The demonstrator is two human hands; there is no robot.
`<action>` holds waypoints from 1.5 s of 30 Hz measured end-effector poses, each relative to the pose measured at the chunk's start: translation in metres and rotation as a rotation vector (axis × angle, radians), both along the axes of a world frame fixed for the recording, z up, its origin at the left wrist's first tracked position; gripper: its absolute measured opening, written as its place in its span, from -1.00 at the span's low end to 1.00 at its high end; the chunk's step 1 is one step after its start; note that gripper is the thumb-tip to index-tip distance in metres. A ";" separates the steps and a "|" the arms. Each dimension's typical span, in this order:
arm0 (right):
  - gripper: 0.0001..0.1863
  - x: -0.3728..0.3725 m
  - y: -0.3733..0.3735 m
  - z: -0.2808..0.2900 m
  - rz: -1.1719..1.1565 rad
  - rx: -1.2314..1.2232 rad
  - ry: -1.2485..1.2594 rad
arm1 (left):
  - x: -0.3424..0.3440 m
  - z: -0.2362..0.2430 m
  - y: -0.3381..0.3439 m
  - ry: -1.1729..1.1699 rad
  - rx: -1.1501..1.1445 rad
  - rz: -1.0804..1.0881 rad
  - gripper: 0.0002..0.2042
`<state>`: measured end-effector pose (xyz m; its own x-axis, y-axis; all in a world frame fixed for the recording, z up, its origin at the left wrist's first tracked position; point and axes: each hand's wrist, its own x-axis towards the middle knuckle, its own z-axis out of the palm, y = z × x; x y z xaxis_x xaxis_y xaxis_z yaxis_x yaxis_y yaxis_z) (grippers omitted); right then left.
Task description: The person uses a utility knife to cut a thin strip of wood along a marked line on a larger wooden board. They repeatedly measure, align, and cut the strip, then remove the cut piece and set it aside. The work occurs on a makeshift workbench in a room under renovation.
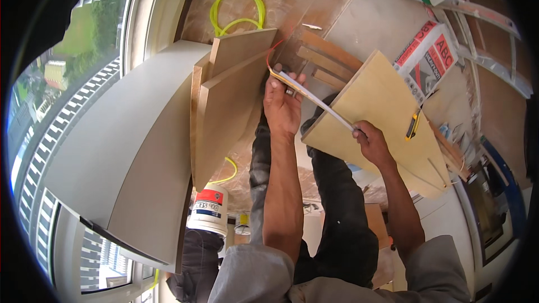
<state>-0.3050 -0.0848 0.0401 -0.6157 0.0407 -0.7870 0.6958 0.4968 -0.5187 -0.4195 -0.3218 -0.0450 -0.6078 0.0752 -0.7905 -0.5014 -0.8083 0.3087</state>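
Note:
A slim white LED light strip [323, 104], yellowish along its edge at the far end, runs slantwise between my hands. My left hand [284, 100], palm turned up, is closed around the far end, where a thin red wire [272, 55] leads off. Nearer to me, my right hand [371, 141] pinches the strip between thumb and fingers. Below my right hand lies a light plywood board [387, 101], partly covered by that hand and forearm. A yellow and black utility knife [414, 124] rests on this board, to the right of my right hand.
Brown boards [233, 101] and a large grey panel [135, 118] stand at left by the window. Wood offcuts [328, 59] lie beyond the plywood, near a red and white bag [429, 59]. A yellow-green hose [261, 8] coils behind; a white bucket [209, 219] stands left of my legs.

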 end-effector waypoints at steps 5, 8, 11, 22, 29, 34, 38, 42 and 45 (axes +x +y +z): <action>-0.87 -0.018 -0.006 -0.001 0.034 0.012 0.062 | -0.001 0.001 0.002 -0.035 0.045 0.109 -0.52; -0.87 -0.016 -0.008 -0.006 0.085 0.015 0.066 | 0.001 0.000 -0.001 -0.039 0.077 0.137 -0.52; -0.87 -0.013 -0.010 -0.009 0.095 0.010 0.048 | 0.003 -0.001 -0.001 -0.042 0.079 0.138 -0.53; -0.86 0.002 -0.014 -0.017 0.074 0.046 0.056 | 0.002 -0.005 0.001 0.005 -0.055 0.043 -0.63; -0.85 0.001 -0.021 -0.014 0.066 0.030 0.157 | 0.001 -0.003 0.002 -0.012 -0.112 -0.025 -0.64; -0.86 -0.005 -0.028 -0.011 0.034 -0.013 0.204 | -0.002 0.003 0.002 -0.005 -0.036 0.020 -0.70; -0.85 -0.003 -0.028 -0.018 0.051 0.020 0.220 | -0.001 0.000 0.001 -0.003 -0.025 0.028 -0.77; -0.85 -0.001 -0.026 -0.018 0.048 0.047 0.176 | 0.001 -0.004 0.000 0.009 -0.006 0.047 -0.80; -0.85 0.004 -0.023 -0.020 0.013 0.041 0.128 | 0.001 -0.002 0.001 -0.008 -0.017 0.070 -0.83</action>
